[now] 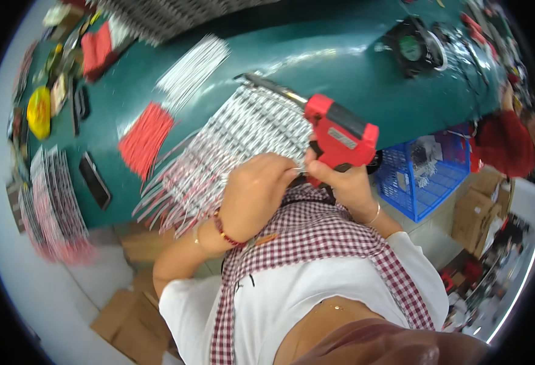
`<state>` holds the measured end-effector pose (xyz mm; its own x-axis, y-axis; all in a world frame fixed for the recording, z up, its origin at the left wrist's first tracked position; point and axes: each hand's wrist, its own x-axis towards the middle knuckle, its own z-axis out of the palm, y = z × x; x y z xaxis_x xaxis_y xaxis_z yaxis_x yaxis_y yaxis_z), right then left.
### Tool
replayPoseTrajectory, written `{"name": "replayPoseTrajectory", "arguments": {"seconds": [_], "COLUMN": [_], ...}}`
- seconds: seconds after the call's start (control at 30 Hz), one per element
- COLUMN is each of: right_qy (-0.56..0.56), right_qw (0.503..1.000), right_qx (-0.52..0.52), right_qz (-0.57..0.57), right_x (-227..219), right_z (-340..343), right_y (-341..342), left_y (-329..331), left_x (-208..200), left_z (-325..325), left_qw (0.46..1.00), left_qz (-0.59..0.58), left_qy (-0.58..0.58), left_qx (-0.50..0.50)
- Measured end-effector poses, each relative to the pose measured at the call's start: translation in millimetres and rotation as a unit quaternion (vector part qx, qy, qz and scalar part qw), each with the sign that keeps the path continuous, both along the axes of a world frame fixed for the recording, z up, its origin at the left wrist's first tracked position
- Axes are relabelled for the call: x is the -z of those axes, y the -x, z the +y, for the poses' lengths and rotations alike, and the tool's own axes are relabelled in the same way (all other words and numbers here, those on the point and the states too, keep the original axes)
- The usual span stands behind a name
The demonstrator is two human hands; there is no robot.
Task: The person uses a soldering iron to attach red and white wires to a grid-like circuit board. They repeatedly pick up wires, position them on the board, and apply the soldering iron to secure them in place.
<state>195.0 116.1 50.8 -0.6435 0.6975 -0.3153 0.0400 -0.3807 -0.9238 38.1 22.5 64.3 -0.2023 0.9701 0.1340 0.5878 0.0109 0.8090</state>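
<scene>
My right hand (351,185) is closed round the grip of a red and black pistol-shaped power tool (343,131). Its long dark metal nose points to the far left, over the bundle of wires. Close beside it, my left hand (258,185) has its fingers pinched together; a thin pale strand shows at the fingertips, too small to name. Under the tool and beyond my left hand, a wide mat of white and black wires (249,125) with pinkish loose ends lies on the green table (316,48), reaching its near edge.
A red wire bundle (147,139) and a white one (194,70) lie left of the mat. Further left are a phone (94,180), a yellow object (39,112) and another wire mat (58,194). At right are a black fan (412,47), a blue crate (414,201) and another person's red sleeve (504,143).
</scene>
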Motion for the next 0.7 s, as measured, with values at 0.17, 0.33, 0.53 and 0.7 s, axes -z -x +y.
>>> {"name": "replayPoseTrajectory", "arguments": {"seconds": [0.17,0.33,0.53,0.7], "right_qy": [0.030,0.009,-0.022,-0.034], "right_qw": [0.999,0.998,0.997,0.990], "right_qx": [0.029,0.060,0.056,0.046], "right_qz": [0.018,0.005,-0.041,-0.129], "right_x": [4,8,9,13], "right_z": [-1,7,18,11], "right_y": [2,-12,-16,11], "left_y": [2,44,101,113], "left_x": [5,24,59,78], "left_z": [-1,-3,16,29], "left_qw": [0.998,0.985,0.947,0.946], "left_qz": [-0.051,0.148,0.299,0.309], "left_qy": [-0.002,-0.029,-0.048,-0.089], "left_qx": [-0.020,-0.082,-0.108,-0.031]}}
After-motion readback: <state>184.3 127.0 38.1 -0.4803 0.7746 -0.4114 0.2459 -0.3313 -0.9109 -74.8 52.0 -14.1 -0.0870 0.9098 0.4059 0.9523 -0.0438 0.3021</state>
